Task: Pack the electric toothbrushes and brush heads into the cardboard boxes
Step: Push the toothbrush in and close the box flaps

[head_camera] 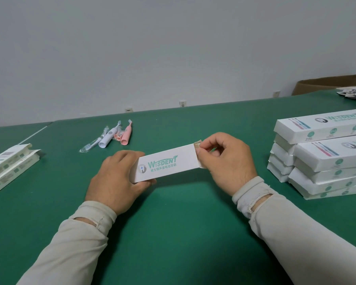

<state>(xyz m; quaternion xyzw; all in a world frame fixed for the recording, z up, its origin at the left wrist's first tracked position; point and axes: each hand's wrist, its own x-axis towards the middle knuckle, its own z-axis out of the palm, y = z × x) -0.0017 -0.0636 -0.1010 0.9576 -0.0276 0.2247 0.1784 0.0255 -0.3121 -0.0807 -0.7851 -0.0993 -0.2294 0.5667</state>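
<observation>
A white cardboard box with green lettering is held just above the green table, in the middle of the view. My left hand grips its left end. My right hand pinches the small end flap at its right end. Farther back lie a white electric toothbrush, a pink electric toothbrush and brush heads in clear wrap, apart from both hands.
A stack of several white boxes stands at the right. Two flat boxes lie at the left edge. A brown carton and loose leaflets sit at the back right. A white wall runs behind the table.
</observation>
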